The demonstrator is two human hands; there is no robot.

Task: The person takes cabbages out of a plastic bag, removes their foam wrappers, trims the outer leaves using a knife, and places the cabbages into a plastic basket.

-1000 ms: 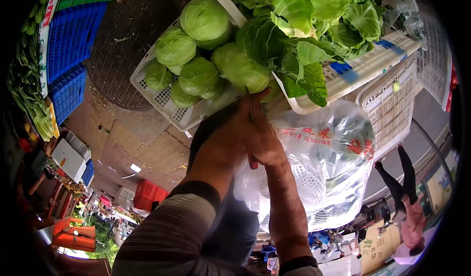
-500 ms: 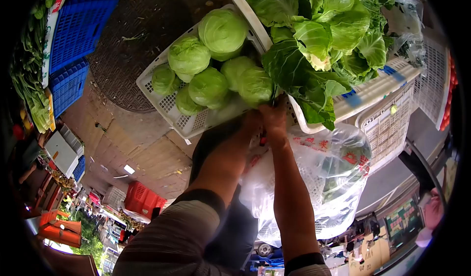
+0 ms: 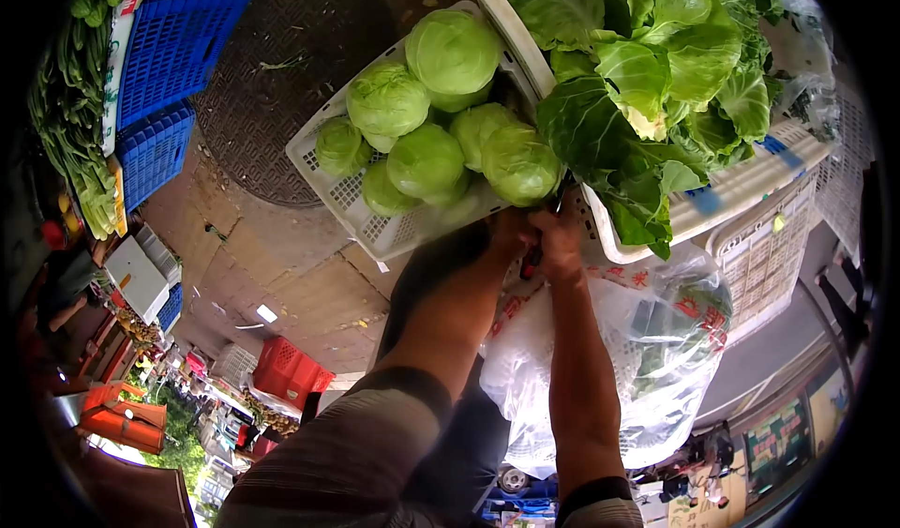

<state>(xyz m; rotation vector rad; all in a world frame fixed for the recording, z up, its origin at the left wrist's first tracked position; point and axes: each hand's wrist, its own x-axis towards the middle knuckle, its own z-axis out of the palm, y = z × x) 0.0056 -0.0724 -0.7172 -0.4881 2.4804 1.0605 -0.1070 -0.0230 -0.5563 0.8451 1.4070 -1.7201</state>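
Observation:
Several round green cabbages (image 3: 427, 162) lie in a white plastic crate (image 3: 323, 186). My left hand (image 3: 512, 232) is at the crate's near right corner, just below the nearest cabbage (image 3: 521, 164). Its fingers are curled in shadow, and what they hold is hidden. Close beside it, my right hand (image 3: 561, 239) is closed on a tool with a red and black handle (image 3: 532, 262). The handle sticks out low between the two hands. A dark narrow part shows above my right hand, by the cabbage; I cannot tell the tool's kind.
On the right, loose leafy greens (image 3: 675, 68) fill a white crate (image 3: 750, 176). A clear plastic bag with red print (image 3: 609, 369) sits below it, greens showing through. Blue crates (image 3: 178, 50) stand at the left by long green vegetables (image 3: 70, 134). A red crate (image 3: 289, 370) is lower left.
The whole view has shifted, so crates and hands appear farther right. My hands stay together by the nearest cabbage, and the red and black handle shows more clearly.

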